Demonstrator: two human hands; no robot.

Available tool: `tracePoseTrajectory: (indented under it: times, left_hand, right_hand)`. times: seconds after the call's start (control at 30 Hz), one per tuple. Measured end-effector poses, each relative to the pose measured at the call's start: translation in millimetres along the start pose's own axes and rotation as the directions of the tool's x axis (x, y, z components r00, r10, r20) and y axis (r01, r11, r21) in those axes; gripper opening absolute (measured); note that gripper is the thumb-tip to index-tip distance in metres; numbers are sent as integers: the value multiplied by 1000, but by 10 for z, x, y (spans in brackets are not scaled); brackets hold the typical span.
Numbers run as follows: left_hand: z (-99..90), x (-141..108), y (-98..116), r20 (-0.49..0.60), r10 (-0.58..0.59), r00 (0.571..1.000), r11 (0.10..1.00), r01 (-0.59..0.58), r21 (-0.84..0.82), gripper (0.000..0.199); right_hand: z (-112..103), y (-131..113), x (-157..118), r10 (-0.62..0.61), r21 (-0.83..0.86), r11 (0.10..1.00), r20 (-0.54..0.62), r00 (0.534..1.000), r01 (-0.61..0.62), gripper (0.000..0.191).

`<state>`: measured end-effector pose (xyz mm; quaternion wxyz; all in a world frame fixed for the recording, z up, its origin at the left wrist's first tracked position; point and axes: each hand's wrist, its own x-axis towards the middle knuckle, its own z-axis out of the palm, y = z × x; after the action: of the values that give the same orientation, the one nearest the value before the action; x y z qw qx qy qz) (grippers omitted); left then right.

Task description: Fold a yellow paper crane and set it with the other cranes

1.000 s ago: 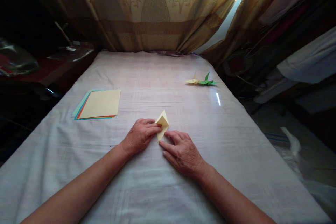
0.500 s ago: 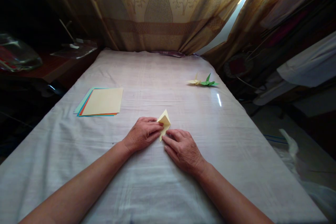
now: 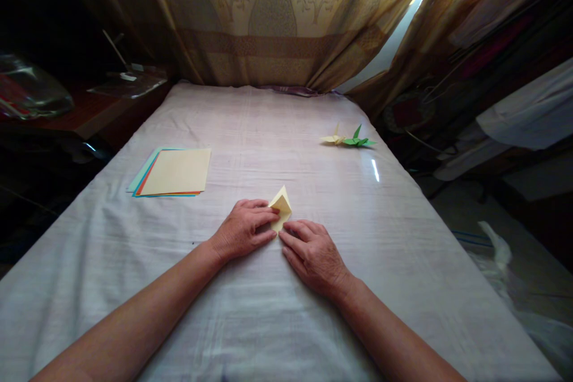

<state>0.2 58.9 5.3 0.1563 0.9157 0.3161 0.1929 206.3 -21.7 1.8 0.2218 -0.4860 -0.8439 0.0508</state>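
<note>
A small folded piece of pale yellow paper [image 3: 282, 206] lies on the white cloth of the table [image 3: 250, 322], between my hands. My left hand [image 3: 246, 228] covers its left side, with fingertips on the paper and the thumb at its lower end. On the other side, my right hand [image 3: 313, 253] has its fingertips against the paper's lower right edge, the fingers bent close together. The lower tip of the paper is partly hidden by the fingers.
A stack of square coloured sheets [image 3: 178, 172] lies at the left, cream on top. Toward the back right sit a cream folded bird [image 3: 334, 139] and a green folded bird [image 3: 357, 141]. A curtain [image 3: 268, 42] hangs behind the table.
My left thumb has moved slightly right to the paper's lower end, and less of the lower tip shows. My right hand has barely shifted.
</note>
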Motion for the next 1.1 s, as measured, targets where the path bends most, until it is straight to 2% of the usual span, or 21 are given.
tracePoseTrajectory:
  times: [0.37,0.57,0.8,0.97,1.1]
  left_hand:
    - [-12,-28,24,33,-28,999,999,29,-32,34]
    - [-20,-27,39,37,-10,999,1000,11,-12,40]
    - [23,-78,45,-13,-19,1000,996,20,88,37]
    - [16,-82,81,5,-47,999,987,46,153,52]
    - [2,-69,114,40,-65,997,979,56,198,57]
  right_hand:
    - [3,12,35,-1,31,1000,-42,999,2,23]
    - [43,150,151,-16,-100,995,-121,992,4,34]
    - [55,238,215,36,-174,984,17,999,-32,37]
    - [42,230,222,87,-180,981,83,993,-71,42]
    - [48,220,231,117,-179,979,116,986,-95,44]
